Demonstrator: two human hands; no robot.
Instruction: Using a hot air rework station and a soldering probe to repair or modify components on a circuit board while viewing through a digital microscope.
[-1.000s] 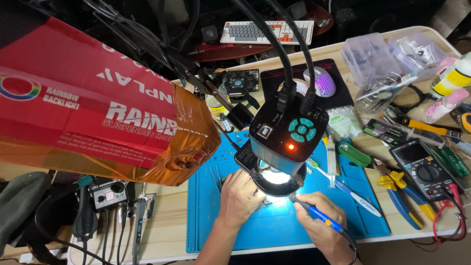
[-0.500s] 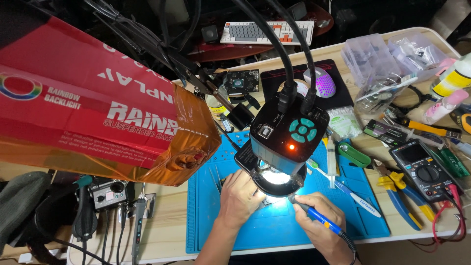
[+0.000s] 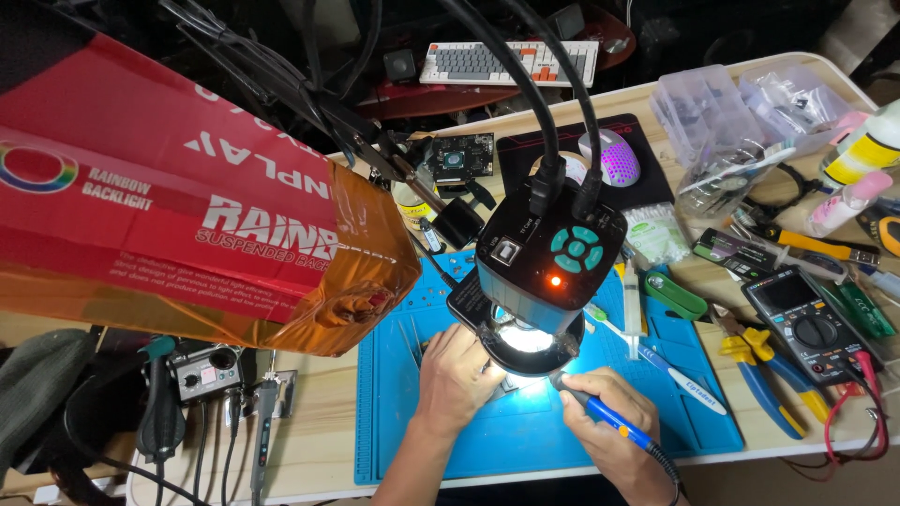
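My right hand [image 3: 609, 426] grips a blue pen-shaped soldering iron [image 3: 614, 426], its tip pointing up-left under the lit ring light. My left hand [image 3: 457, 375] rests on the blue work mat [image 3: 525, 440], fingers pressed down on a small part beneath the black microscope camera [image 3: 548, 262]. The camera head hides the part itself. Bright white light falls on the mat between my two hands.
A red and orange box [image 3: 187, 225] hangs over the left. Right of the mat lie a multimeter [image 3: 806, 319], yellow-blue pliers [image 3: 759, 375], a green tool [image 3: 675, 295] and clear plastic boxes [image 3: 722, 112]. A keyboard [image 3: 511, 61], mouse [image 3: 609, 155] and circuit board [image 3: 459, 155] sit behind.
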